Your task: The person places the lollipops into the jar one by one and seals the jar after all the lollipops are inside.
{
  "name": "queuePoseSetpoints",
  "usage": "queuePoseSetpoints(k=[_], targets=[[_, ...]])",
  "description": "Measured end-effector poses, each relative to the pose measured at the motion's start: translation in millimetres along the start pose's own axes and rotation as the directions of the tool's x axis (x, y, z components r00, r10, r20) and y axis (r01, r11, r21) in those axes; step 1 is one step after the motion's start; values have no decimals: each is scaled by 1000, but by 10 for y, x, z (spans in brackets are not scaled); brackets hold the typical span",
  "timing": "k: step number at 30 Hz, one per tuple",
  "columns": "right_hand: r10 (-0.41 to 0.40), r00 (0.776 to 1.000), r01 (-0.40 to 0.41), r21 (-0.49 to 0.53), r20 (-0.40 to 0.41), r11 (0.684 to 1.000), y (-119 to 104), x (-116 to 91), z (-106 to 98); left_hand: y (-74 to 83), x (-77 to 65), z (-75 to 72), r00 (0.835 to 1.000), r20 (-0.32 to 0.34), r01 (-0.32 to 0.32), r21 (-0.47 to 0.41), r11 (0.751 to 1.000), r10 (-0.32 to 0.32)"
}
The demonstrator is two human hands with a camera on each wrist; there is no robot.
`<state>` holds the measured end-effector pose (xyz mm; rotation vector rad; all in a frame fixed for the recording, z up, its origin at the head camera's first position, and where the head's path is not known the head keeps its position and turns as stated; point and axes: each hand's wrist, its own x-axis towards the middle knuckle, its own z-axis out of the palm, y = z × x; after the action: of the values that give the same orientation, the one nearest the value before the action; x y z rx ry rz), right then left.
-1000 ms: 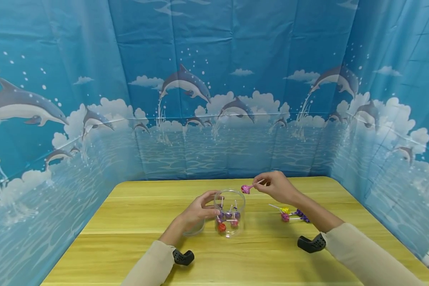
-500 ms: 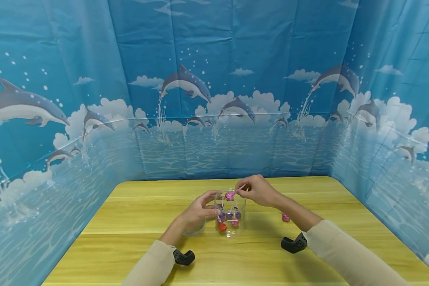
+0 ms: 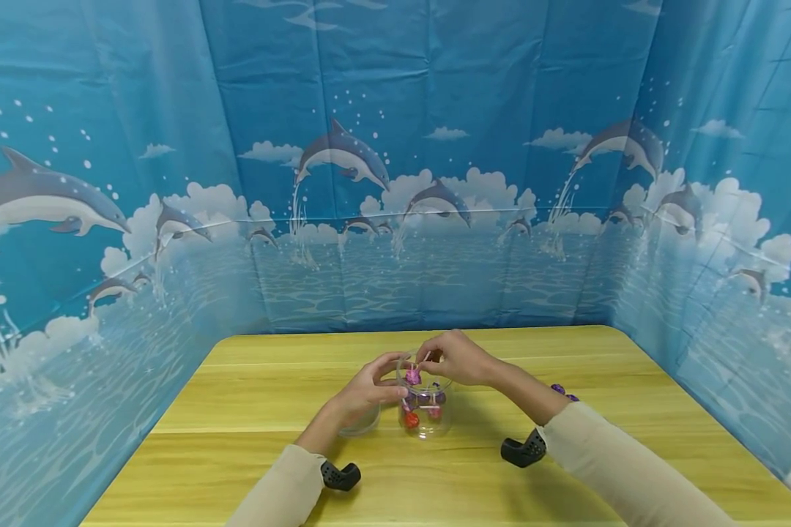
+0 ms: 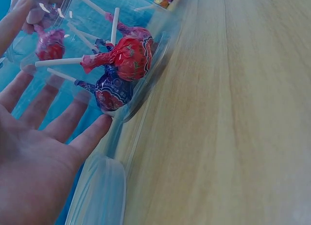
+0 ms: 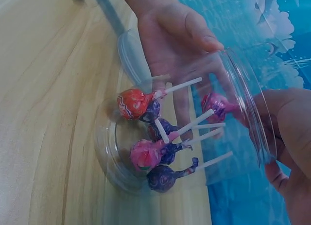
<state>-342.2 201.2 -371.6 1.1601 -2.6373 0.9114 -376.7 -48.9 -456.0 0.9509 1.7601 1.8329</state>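
A clear jar stands on the table, holding several wrapped lollipops, among them an orange-red lollipop, a pink lollipop and a purple lollipop. My left hand holds its left side, thumb at the front and fingers along the wall behind. At the jar's mouth, my right hand pinches the stick of another pink lollipop, whose candy end hangs inside, above the others. The pinching fingertips are partly hidden behind the rim in the right wrist view.
A clear round lid lies on the wooden table left of the jar, partly under my left hand. Purple lollipops lie to the right, largely hidden by my right forearm. A blue dolphin-print curtain hangs behind the table.
My right hand has moved left from beside the jar to its mouth and lowered the pink lollipop inside. The left hand stays on the jar.
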Motion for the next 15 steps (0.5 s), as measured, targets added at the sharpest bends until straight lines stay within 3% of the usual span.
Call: queuePoseSetpoints(k=[4,15], targets=[[-31,1000,31,-36,-6,999,-12,9,-6,-18,11,-8,1000,7,-11,-4,1000,11],[-7,1000,6,-41,-20,999,-19,-51,-46,-28,13,-7,1000,18,-26,-1,1000,26]])
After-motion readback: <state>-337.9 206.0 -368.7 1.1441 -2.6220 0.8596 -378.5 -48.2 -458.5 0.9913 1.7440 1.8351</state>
